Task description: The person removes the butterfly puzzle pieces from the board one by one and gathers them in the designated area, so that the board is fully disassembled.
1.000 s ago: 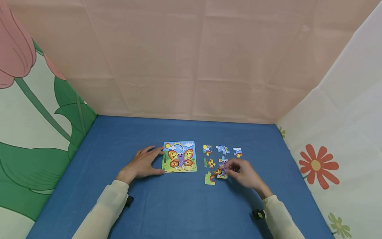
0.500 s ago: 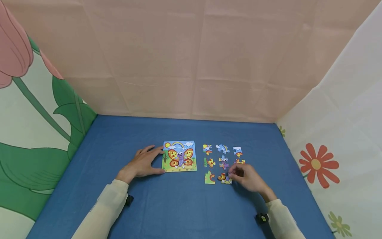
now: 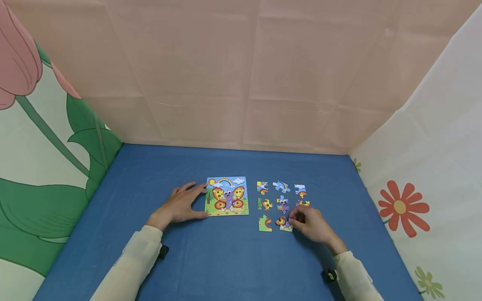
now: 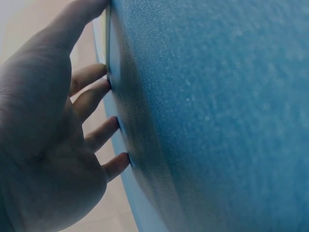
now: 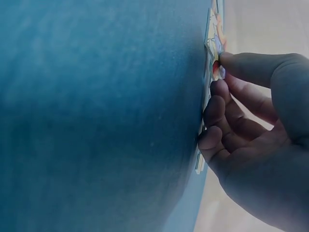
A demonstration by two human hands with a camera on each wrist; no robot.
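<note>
My left hand [image 3: 181, 205] rests on the cloth with its fingers spread. Its thumb and fingertips touch the left edge of a square butterfly picture board [image 3: 227, 196], which lies flat. Right of the board, my right hand [image 3: 311, 223] pinches a jigsaw puzzle piece [image 3: 283, 223] with orange, purple and green on it, between thumb and index finger. In the right wrist view the puzzle piece [image 5: 216, 68] sits at the fingertips, close to the cloth; the other fingers are curled. Part of another puzzle piece [image 3: 303, 203] shows just beyond this hand, which hides the rest.
Several loose puzzle pieces lie in rows: a rainbow piece [image 3: 281, 187] at the back, a purple butterfly-face piece [image 3: 283, 204] in the middle, a green piece [image 3: 265, 223] in front. Blue cloth [image 3: 226, 259] covers the table; a beige backdrop [image 3: 241, 75] rises behind it.
My right hand has shifted the pinched puzzle piece slightly right and toward me, uncovering the face piece and part of the piece at its right. The left hand and the board stay in place.
</note>
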